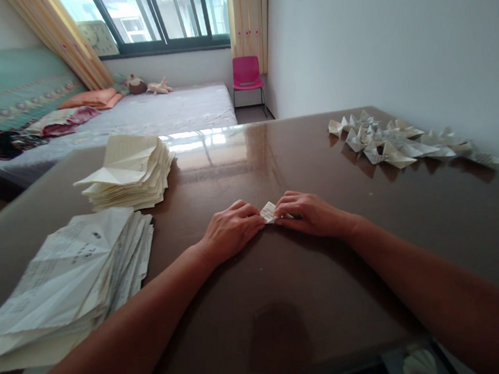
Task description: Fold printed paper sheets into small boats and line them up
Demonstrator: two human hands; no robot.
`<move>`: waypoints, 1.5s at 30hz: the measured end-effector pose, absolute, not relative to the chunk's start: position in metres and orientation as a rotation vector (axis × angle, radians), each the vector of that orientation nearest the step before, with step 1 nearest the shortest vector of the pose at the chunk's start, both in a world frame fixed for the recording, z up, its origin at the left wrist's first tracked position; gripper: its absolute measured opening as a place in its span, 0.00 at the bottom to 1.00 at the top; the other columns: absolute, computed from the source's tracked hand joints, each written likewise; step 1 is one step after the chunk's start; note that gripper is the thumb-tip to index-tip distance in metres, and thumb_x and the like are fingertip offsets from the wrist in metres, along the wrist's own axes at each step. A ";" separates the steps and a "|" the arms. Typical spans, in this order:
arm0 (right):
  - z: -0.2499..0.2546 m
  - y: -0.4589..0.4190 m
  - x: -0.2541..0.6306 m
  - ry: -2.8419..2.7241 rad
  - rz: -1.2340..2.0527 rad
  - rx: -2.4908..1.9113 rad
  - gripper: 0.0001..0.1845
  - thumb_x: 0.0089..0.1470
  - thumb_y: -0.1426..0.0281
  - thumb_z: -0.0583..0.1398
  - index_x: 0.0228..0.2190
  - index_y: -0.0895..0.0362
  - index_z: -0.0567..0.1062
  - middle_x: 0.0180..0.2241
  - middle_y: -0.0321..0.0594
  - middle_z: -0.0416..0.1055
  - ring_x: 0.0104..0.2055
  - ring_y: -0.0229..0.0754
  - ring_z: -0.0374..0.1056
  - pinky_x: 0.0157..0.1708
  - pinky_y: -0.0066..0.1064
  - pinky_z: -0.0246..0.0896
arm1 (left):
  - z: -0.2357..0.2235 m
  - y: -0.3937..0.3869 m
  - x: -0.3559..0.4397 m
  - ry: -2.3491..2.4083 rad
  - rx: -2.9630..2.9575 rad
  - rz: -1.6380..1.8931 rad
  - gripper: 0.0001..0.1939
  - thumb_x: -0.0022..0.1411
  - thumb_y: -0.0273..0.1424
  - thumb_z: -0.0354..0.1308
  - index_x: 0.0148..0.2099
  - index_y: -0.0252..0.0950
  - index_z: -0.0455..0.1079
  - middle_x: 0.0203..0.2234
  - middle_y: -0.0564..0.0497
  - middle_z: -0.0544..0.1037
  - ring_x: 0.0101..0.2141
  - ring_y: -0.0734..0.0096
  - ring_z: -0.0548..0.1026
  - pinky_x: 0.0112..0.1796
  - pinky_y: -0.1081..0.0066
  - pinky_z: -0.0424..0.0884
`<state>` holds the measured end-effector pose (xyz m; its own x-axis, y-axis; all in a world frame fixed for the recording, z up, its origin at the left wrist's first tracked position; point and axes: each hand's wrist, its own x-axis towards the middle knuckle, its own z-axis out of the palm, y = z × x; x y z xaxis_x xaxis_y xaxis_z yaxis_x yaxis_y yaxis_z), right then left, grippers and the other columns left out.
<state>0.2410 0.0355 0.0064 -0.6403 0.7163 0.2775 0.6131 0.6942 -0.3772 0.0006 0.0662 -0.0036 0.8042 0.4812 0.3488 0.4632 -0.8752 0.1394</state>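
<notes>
A small folded paper (269, 211) with print on it is held between my two hands, just above or on the brown table (226, 308); I cannot tell which. My left hand (232, 229) pinches its left corner with closed fingers. On the other side, my right hand (308, 213) grips the right edge, covering part of the paper. To the right lies a group of folded paper boats (389, 139), some printed, some plain cream.
Two stacks of creased sheets stand at the left: a cream stack (127, 170) farther back and a printed white stack (72, 277) nearer. Beyond the table are a bed (196, 106) and a pink chair (246, 73). A white wall (394, 35) runs along the right.
</notes>
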 end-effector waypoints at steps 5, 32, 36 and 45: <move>-0.007 0.041 0.230 -2.284 0.337 -1.243 0.12 0.63 0.65 0.50 0.36 0.56 0.71 0.32 0.41 0.71 0.36 0.40 0.65 0.37 0.29 0.58 | -0.007 0.068 0.009 0.987 2.819 0.591 0.14 0.69 0.37 0.46 0.41 0.39 0.72 0.33 0.51 0.76 0.37 0.70 0.70 0.37 0.72 0.68; 0.000 0.047 0.255 -1.919 1.091 -1.339 0.11 0.48 0.68 0.62 0.35 0.58 0.72 0.30 0.36 0.74 0.33 0.38 0.69 0.34 0.28 0.62 | -0.008 0.067 0.017 1.218 2.512 0.554 0.15 0.66 0.35 0.48 0.52 0.41 0.68 0.35 0.52 0.77 0.40 0.66 0.71 0.41 0.68 0.68; 0.001 0.046 0.255 -1.899 1.194 -1.290 0.12 0.47 0.69 0.63 0.36 0.58 0.72 0.29 0.35 0.74 0.32 0.37 0.69 0.33 0.27 0.62 | -0.009 0.069 0.015 1.196 2.417 0.578 0.15 0.64 0.36 0.51 0.51 0.43 0.69 0.31 0.54 0.77 0.37 0.68 0.72 0.39 0.69 0.67; -0.001 0.043 0.253 -2.059 1.013 -1.314 0.08 0.49 0.67 0.62 0.32 0.58 0.75 0.27 0.34 0.72 0.30 0.36 0.66 0.32 0.26 0.60 | -0.007 0.068 0.012 1.100 2.255 0.596 0.13 0.58 0.36 0.58 0.46 0.43 0.74 0.32 0.55 0.78 0.34 0.71 0.73 0.39 0.72 0.68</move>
